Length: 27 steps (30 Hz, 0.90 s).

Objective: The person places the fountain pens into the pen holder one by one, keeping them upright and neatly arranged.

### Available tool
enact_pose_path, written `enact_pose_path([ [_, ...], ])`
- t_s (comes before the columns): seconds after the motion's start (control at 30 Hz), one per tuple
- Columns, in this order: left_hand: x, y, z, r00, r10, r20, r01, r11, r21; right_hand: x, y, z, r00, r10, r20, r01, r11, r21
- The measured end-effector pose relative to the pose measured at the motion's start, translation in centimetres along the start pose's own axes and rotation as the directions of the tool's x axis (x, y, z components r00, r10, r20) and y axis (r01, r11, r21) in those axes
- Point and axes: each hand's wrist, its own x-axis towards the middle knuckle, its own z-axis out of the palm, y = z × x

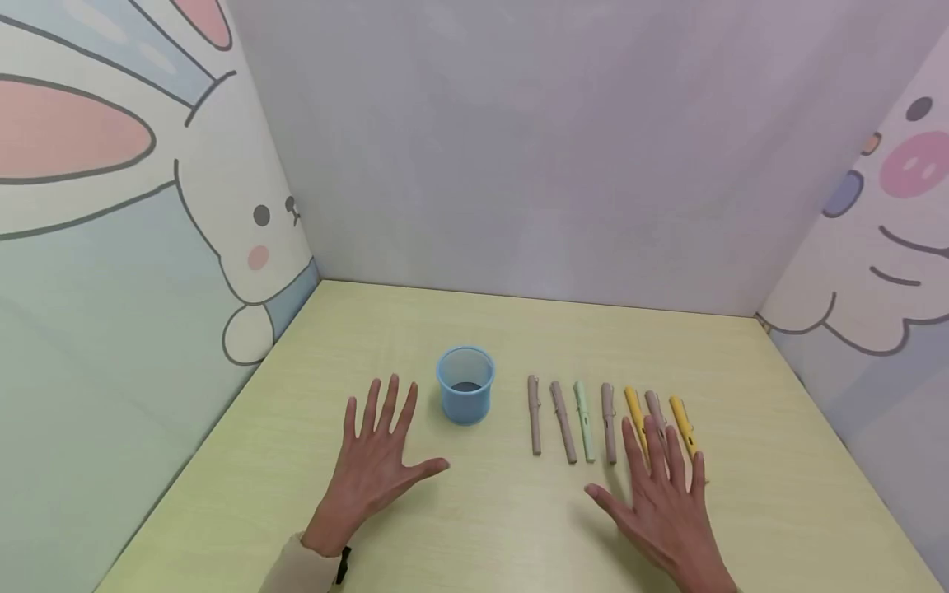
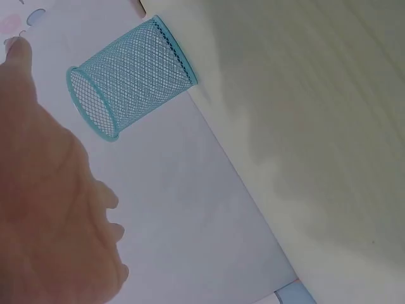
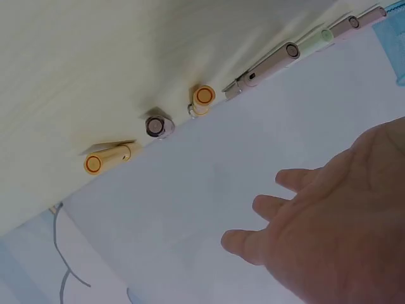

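My left hand (image 1: 374, 469) hovers over the table with its fingers spread, just left of a blue mesh pen cup (image 1: 465, 403). The cup (image 2: 133, 79) also shows in the left wrist view, standing on the table. My right hand (image 1: 663, 511), fingers spread and holding nothing, is above the near ends of the rightmost pens. Several capped pens lie in a row right of the cup: mauve ones such as the leftmost pen (image 1: 535, 416), a mint green pen (image 1: 584, 422), and yellow ones such as the end pen (image 1: 683, 424). Fingers partly cover a yellow pen (image 1: 635, 412) and a mauve pen (image 1: 654, 405).
The pale yellow table (image 1: 474, 527) ends at a plain greyish back wall (image 1: 519, 165). Side panels with a cartoon rabbit (image 1: 245, 206) on the left and a pink-cheeked cartoon figure (image 1: 875, 272) on the right enclose it.
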Motion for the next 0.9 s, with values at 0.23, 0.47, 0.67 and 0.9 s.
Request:
enact_pose_path([
  [0.23,0.9,-0.1,-0.2,0.999,0.032,0.014,-0.031,0.992,-0.119,0.7,1.1,-0.7,0.997,0.043,0.065,-0.051,0.992,0.116],
  [0.47,3.2,-0.4,-0.1,0.999,0.03,-0.013,-0.033,0.939,-0.341,1.6,4.0,-2.0,0.988,0.146,0.041,-0.152,0.97,0.192],
  [0.67,5.5,-0.7,0.2,0.999,-0.006,0.049,0.029,0.867,-0.497,2.6,7.3,-2.5,0.972,0.226,0.06,-0.233,0.931,0.28],
  [0.9,7.6,-0.7,0.5,0.991,-0.024,0.134,0.099,0.8,-0.591,3.8,10.5,-2.6,0.95,0.247,0.192,-0.303,0.879,0.369],
])
